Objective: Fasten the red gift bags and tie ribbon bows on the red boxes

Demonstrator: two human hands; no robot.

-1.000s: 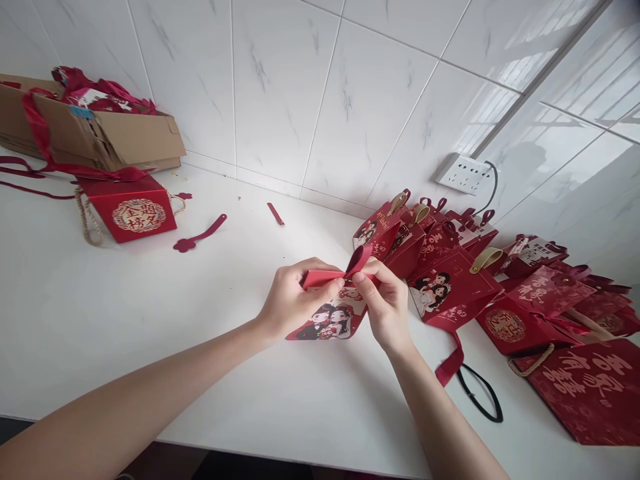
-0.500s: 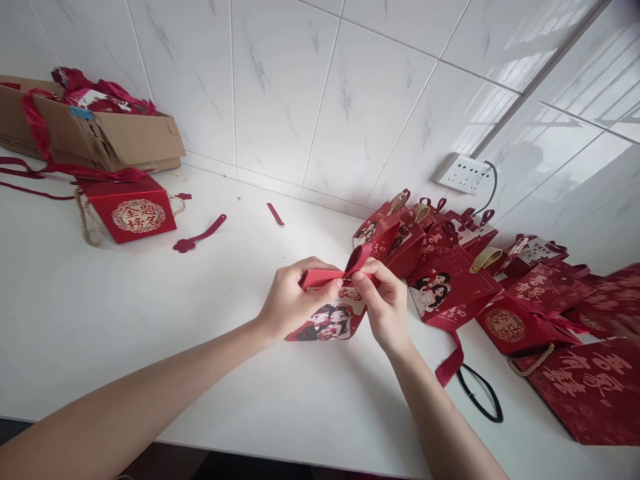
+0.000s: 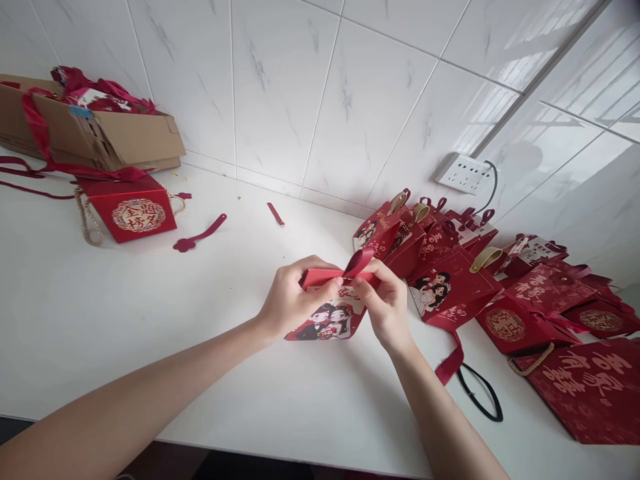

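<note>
A red gift box [image 3: 327, 323] printed with a cartoon couple stands on the white table between my hands. My left hand [image 3: 293, 297] is closed on the left part of its folded top edge, the thumb along the front. The right side of that edge is pinched by my right hand [image 3: 385, 303], thumb in front and fingers behind. Between the two thumbs a dark red ribbon loop [image 3: 360, 261] rises from the top. The box's back and the fingers behind it are hidden.
Several finished-looking red gift boxes [image 3: 453, 283] crowd the right side below a power strip [image 3: 465, 173]. A black loop [image 3: 483, 397] lies near them. At left are a cardboard carton [image 3: 140, 143], a red box with rope handles [image 3: 130, 210] and a loose strap [image 3: 203, 237].
At the right edge, a blurred hand and the red box it held have gone from view, uncovering a box with a round gold emblem. My hands have hardly moved.
</note>
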